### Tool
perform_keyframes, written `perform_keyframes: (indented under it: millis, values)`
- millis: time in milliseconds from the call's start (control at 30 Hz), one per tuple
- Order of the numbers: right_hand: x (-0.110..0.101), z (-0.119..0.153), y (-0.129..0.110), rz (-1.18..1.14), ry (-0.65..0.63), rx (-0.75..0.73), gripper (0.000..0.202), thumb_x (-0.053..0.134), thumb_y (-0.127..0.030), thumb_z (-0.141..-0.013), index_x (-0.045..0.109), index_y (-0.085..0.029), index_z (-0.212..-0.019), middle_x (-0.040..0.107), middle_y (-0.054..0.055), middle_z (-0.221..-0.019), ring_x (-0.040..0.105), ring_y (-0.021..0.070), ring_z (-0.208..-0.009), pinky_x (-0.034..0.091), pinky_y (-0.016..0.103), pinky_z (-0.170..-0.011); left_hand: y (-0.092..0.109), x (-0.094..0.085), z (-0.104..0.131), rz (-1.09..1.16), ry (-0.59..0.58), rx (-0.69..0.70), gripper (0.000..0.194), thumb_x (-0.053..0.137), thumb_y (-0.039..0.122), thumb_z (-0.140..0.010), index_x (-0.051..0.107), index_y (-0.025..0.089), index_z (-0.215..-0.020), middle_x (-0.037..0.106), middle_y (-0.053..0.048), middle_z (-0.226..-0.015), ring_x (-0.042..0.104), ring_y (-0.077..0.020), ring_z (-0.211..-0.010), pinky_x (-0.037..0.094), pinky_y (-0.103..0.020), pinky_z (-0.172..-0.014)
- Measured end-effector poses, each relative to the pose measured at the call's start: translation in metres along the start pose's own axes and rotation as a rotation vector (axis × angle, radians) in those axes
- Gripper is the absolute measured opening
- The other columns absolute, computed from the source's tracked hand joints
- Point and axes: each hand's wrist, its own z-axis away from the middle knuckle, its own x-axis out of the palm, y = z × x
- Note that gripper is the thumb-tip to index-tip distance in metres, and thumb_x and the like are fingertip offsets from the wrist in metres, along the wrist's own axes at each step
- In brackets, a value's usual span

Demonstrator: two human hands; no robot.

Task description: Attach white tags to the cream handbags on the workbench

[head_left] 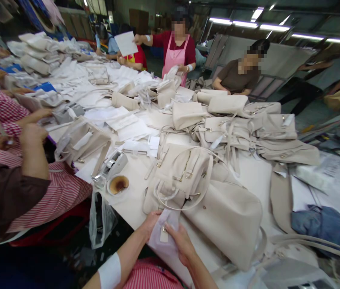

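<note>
A white table (136,180) bears the large beige bag (227,216); at that bag's near-left side is the pale pouch (171,249); the left hand (151,223) and right hand (184,243) grip it, the latter's thumb touching a small tag (164,237).

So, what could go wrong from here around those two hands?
The looped handle of the beige bag lies close to the left hand and might snag it.

The round dish, with something brown in it, shares the table with the light bags; if that's wet, which I can't tell, a knock could stain one.

The small tag under the right hand's thumb might slip.
</note>
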Motion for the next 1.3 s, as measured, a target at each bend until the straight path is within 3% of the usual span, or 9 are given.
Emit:
perform_keyframes:
  millis: [133, 233, 400, 567, 700, 833, 933, 1100, 1300]
  values:
    - [-0.019, 0.021, 0.022, -0.021, -0.097, 0.183, 0.048, 0.083, -0.031, -0.057, 0.065, -0.016, -0.1, 0.072, 0.004, -0.076, 0.065, 0.0157, -0.058, 0.049, 0.024, -0.053, -0.005, 0.0, -0.002, -0.004, 0.02, 0.022, 0.03, 0.083, 0.031, -0.051, 0.062, 0.015, -0.066, 0.056, 0.004, -0.049, 0.05, -0.0101, -0.046, 0.038, -0.024, -0.051]
    - [-0.036, 0.026, 0.036, 0.12, -0.01, 0.154, 0.039, 0.081, -0.032, -0.057, 0.065, -0.019, -0.09, 0.068, 0.001, -0.064, 0.06, 0.015, -0.05, 0.045, 0.024, -0.046, -0.01, -0.001, -0.004, -0.013, 0.042, 0.026, 0.034, 0.083, 0.034, -0.051, 0.058, 0.016, -0.065, 0.053, 0.006, -0.05, 0.046, -0.008, -0.046, 0.035, -0.022, -0.049]
    - [-0.032, 0.022, 0.027, 0.313, 0.345, -0.227, 0.052, 0.075, -0.048, -0.063, 0.063, -0.023, -0.106, 0.073, 0.008, -0.095, 0.066, 0.0283, -0.096, 0.05, 0.037, -0.085, -0.014, 0.0, -0.009, -0.06, 0.113, 0.049, 0.036, 0.081, 0.038, -0.052, 0.056, 0.017, -0.066, 0.05, 0.007, -0.05, 0.044, -0.0077, -0.046, 0.029, -0.021, -0.046]
    - [-0.005, 0.011, 0.011, 0.436, 0.367, -0.336, 0.109, 0.087, -0.039, -0.047, 0.038, -0.023, -0.143, 0.051, 0.012, -0.141, 0.046, 0.033, -0.13, 0.035, 0.039, -0.107, -0.014, 0.006, -0.005, -0.071, 0.107, 0.055, 0.035, 0.077, 0.042, -0.054, 0.058, 0.017, -0.071, 0.056, 0.004, -0.055, 0.05, -0.011, -0.052, 0.036, -0.024, -0.05]
    - [-0.005, 0.004, 0.012, 0.295, 0.352, -0.235, 0.083, 0.085, -0.037, -0.047, 0.056, -0.02, -0.124, 0.072, 0.009, -0.103, 0.066, 0.0315, -0.095, 0.05, 0.039, -0.084, -0.009, 0.005, -0.001, -0.088, 0.093, 0.048, 0.031, 0.076, 0.038, -0.055, 0.054, 0.018, -0.065, 0.051, 0.006, -0.051, 0.046, -0.0094, -0.049, 0.032, -0.023, -0.05]
    - [-0.013, 0.009, 0.016, 0.17, 0.221, -0.13, 0.043, 0.082, -0.044, -0.051, 0.067, -0.016, -0.082, 0.07, 0.002, -0.067, 0.064, 0.0229, -0.064, 0.049, 0.032, -0.061, -0.004, 0.006, 0.002, -0.115, 0.047, 0.04, 0.029, 0.078, 0.029, -0.052, 0.058, 0.017, -0.068, 0.059, 0.003, -0.057, 0.051, -0.0106, -0.053, 0.035, -0.023, -0.052]
    - [-0.011, 0.02, 0.018, 0.142, 0.212, -0.12, 0.043, 0.078, -0.051, -0.055, 0.066, -0.016, -0.077, 0.069, 0.001, -0.066, 0.062, 0.0193, -0.064, 0.048, 0.028, -0.058, -0.004, 0.014, 0.004, -0.118, 0.019, 0.053, 0.031, 0.077, 0.025, -0.053, 0.062, 0.015, -0.078, 0.065, 0.0, -0.065, 0.057, -0.0143, -0.06, 0.043, -0.026, -0.06]
    - [-0.004, 0.04, 0.026, -0.031, 0.243, 0.062, 0.061, 0.07, -0.066, -0.063, 0.059, -0.021, -0.104, 0.071, 0.005, -0.088, 0.068, 0.0248, -0.079, 0.053, 0.033, -0.061, -0.01, 0.027, 0.005, -0.117, 0.063, 0.098, 0.029, 0.072, 0.031, -0.062, 0.059, 0.017, -0.084, 0.066, -0.002, -0.07, 0.06, -0.0168, -0.065, 0.047, -0.029, -0.064]
    - [-0.008, 0.041, 0.04, -0.148, 0.316, 0.02, 0.058, 0.083, -0.049, -0.056, 0.06, -0.021, -0.101, 0.071, 0.002, -0.084, 0.068, 0.0219, -0.077, 0.055, 0.031, -0.063, -0.011, 0.03, 0.007, -0.097, 0.084, 0.15, 0.035, 0.07, 0.029, -0.06, 0.057, 0.018, -0.091, 0.065, -0.002, -0.075, 0.059, -0.0168, -0.066, 0.046, -0.027, -0.06]
